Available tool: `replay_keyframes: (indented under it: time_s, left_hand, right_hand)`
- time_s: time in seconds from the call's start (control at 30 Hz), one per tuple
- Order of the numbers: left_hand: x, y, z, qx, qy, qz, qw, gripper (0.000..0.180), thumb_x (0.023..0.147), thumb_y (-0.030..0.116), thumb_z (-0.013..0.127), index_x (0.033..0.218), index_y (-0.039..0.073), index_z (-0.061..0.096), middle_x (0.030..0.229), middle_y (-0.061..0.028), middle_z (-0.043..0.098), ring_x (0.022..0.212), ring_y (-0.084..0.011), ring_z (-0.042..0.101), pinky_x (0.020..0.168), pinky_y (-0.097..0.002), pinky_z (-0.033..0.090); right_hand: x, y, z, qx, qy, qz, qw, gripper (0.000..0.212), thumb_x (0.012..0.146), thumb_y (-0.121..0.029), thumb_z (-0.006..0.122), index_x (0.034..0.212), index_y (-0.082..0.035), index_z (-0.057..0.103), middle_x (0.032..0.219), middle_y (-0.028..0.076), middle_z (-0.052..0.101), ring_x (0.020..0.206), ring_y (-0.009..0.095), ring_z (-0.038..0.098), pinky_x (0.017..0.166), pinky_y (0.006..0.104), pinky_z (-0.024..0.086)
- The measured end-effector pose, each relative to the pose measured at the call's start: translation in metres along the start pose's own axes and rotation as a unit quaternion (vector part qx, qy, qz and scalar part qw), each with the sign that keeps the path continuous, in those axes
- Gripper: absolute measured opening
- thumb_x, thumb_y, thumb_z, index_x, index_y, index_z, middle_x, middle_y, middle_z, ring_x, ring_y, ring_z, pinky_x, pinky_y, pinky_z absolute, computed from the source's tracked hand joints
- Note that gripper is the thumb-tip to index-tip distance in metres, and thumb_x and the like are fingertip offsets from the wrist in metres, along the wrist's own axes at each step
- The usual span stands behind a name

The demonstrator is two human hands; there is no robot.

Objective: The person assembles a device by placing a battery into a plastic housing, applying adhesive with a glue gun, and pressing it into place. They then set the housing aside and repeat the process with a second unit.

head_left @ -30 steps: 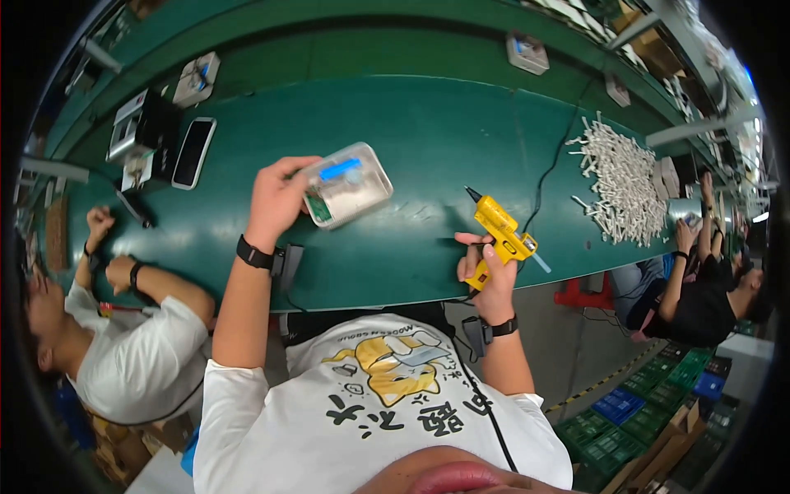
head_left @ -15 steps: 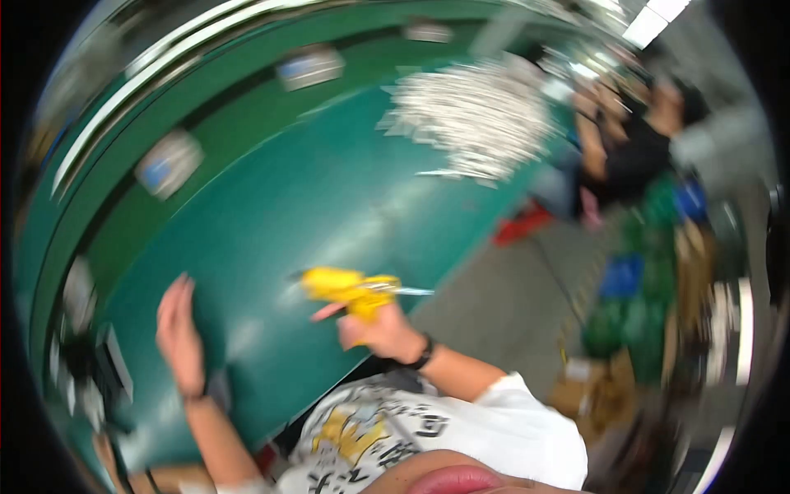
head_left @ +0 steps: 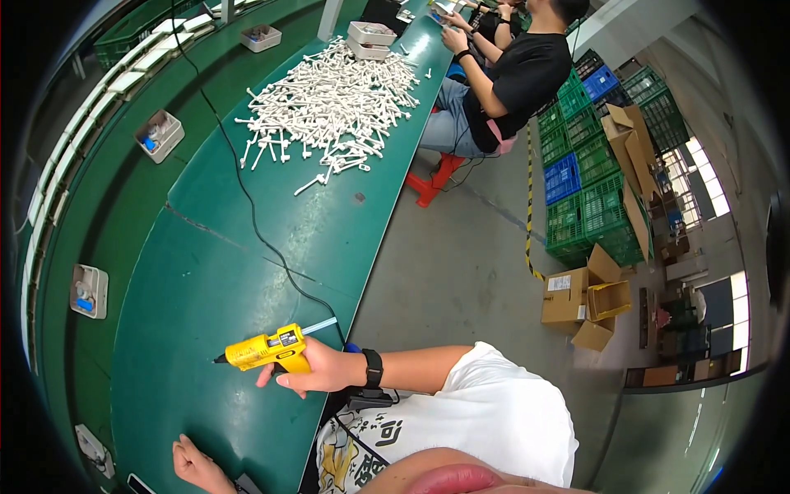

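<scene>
My right hand is wrapped round the handle of a yellow hot glue gun. Its dark nozzle points left over the green table, and a pale glue stick juts from its back end. My left hand is low at the lower left, above the table's near end. Its fingers are curled in and I see nothing in them. A dark phone-like object lies near it at the picture's edge.
A large pile of white plastic parts covers the table's far end, with a grey bin behind. A black cable crosses the table. A co-worker sits at the far right side. Stacked crates and a cardboard box stand on the floor.
The view has turned, and the pile appears farther left. The glue gun, still in my right hand, is lower and more to the left. My left hand has dropped, its fingers now curled.
</scene>
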State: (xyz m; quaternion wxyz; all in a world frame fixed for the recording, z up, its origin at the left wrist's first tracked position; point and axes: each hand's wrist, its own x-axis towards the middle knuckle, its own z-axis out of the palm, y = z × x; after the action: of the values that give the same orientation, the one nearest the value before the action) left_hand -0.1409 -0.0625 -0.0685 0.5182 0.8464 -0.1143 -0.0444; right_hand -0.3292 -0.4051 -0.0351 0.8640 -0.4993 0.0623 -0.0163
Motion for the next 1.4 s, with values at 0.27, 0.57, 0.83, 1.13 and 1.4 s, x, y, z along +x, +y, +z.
replay_keyframes:
  time_s: [0.27,0.57,0.83,1.13,1.4]
  left_hand:
    - [-0.007,0.015,0.002,-0.048,0.019,-0.054,0.997,0.05,0.112,0.022,0.05,0.065,0.007,0.042,0.068,-0.0001,0.047,0.057,-0.0069,0.036,0.056,-0.0261,0.029]
    - [0.012,-0.046,-0.011,-0.056,-0.008,0.084,0.995,0.027,0.109,0.02,0.046,0.091,0.002,0.058,0.099,-0.0111,0.069,0.066,-0.0123,0.052,0.066,-0.0252,0.04]
    - [0.054,-0.131,-0.062,-0.136,-0.238,0.146,0.951,0.022,0.11,0.017,0.053,0.115,-0.002,0.063,0.124,-0.0174,0.067,0.081,-0.0133,0.061,0.078,-0.0283,0.048]
    - [0.001,0.0,0.004,0.081,-0.04,0.114,0.989,0.032,0.11,0.008,0.046,0.095,-0.005,0.072,0.125,-0.0104,0.069,0.088,-0.0132,0.061,0.078,-0.0257,0.046]
    - [-0.002,0.003,-0.006,0.054,-0.067,0.053,0.995,0.034,0.102,0.005,0.04,0.106,-0.003,0.073,0.118,-0.0094,0.071,0.092,-0.0136,0.061,0.081,-0.025,0.044]
  right_hand:
    - [-0.001,-0.001,0.003,0.004,0.001,-0.002,1.0,0.061,0.102,-0.009,0.062,0.159,-0.004,0.04,0.129,0.013,0.07,0.069,0.01,0.061,0.064,0.0268,0.057]
    - [-0.002,-0.002,-0.002,0.021,0.008,-0.004,1.0,0.061,0.102,-0.008,0.061,0.159,-0.004,0.04,0.129,0.014,0.07,0.069,0.01,0.061,0.065,0.0264,0.058]
    - [-0.002,0.004,0.0,0.044,-0.004,-0.017,0.999,0.062,0.102,-0.011,0.062,0.159,-0.003,0.04,0.128,0.015,0.07,0.067,0.011,0.061,0.065,0.027,0.057]
    - [-0.002,0.0,0.0,0.036,0.002,-0.013,0.999,0.062,0.101,-0.013,0.062,0.158,-0.002,0.04,0.127,0.015,0.07,0.065,0.011,0.06,0.065,0.0275,0.056]
    - [0.0,0.003,0.001,0.043,0.003,-0.015,0.999,0.063,0.102,-0.015,0.062,0.159,-0.003,0.039,0.127,0.016,0.07,0.066,0.011,0.061,0.066,0.0276,0.057]
